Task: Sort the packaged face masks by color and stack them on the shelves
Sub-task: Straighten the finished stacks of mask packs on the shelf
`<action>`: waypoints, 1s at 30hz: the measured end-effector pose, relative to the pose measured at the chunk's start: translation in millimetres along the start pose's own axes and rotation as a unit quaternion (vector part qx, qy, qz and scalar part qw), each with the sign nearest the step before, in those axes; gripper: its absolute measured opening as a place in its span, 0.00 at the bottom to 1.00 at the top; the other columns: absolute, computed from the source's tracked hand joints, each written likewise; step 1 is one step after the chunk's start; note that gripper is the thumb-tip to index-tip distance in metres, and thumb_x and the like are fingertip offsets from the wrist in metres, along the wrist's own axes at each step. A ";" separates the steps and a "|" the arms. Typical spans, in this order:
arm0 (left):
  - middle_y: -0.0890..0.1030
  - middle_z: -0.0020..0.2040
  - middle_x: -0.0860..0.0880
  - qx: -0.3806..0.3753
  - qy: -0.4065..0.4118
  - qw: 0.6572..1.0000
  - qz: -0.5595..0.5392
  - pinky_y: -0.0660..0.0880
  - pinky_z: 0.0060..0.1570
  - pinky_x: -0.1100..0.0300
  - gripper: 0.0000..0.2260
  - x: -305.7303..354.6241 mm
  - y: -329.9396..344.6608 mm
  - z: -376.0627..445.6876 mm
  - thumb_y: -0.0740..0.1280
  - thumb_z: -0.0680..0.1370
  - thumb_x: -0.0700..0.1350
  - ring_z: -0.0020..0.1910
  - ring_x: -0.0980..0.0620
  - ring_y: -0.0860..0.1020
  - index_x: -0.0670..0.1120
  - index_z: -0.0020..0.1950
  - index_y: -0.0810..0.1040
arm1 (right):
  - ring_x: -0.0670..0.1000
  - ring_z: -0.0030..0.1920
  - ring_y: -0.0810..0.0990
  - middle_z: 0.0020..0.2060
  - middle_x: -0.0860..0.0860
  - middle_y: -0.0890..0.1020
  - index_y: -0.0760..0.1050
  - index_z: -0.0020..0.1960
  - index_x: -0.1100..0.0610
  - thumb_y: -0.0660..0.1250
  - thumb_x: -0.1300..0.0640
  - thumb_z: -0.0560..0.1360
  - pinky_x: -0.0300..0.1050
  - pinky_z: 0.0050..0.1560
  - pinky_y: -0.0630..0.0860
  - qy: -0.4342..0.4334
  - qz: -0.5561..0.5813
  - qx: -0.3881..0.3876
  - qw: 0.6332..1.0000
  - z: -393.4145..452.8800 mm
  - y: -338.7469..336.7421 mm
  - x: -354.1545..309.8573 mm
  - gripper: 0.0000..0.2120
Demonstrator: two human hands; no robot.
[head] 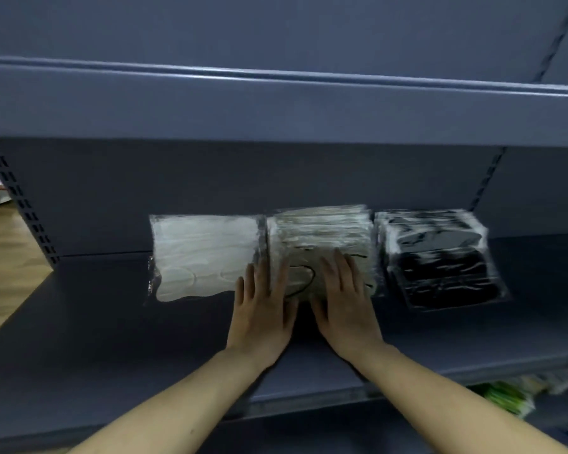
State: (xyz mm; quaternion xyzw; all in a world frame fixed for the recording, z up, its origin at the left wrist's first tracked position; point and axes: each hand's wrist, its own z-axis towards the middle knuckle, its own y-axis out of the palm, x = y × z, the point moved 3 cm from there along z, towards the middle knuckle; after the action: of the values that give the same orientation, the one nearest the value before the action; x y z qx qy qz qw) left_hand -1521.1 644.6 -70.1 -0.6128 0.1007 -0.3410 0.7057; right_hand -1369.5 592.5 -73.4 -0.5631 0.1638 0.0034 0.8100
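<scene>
Three stacks of packaged face masks stand side by side on a grey shelf point(95, 322). The white stack point(204, 253) is on the left, a pale grey-beige stack point(318, 234) is in the middle, and a black stack point(440, 260) is on the right. My left hand point(263, 309) lies flat with straight fingers on the front left of the middle stack, at the seam with the white one. My right hand point(345, 303) lies flat on the front right of the same stack. Neither hand grips anything.
An upper shelf point(276, 106) overhangs the stacks. Slotted uprights point(20, 201) frame the bay at left and right. Green and pale packages point(512, 398) lie on a lower shelf at the right. Wooden floor point(4, 267) shows at the left.
</scene>
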 end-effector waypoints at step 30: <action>0.31 0.79 0.51 0.038 -0.065 0.996 0.045 0.42 0.78 0.48 0.29 36.5 37.7 29.1 0.52 0.83 0.61 0.79 0.45 0.36 0.58 0.81 0.46 | 0.56 0.78 0.30 0.79 0.46 0.32 0.44 0.81 0.45 0.55 0.41 0.81 0.64 0.76 0.35 -0.051 0.010 -0.077 0.996 10.7 -6.8 68.0 0.33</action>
State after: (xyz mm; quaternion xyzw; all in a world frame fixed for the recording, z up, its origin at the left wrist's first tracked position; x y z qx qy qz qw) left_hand -1464.0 646.4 -88.6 -0.6010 0.0696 -0.2720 0.7483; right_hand -1301.0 587.6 -82.2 -0.6211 0.1269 0.0527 0.7716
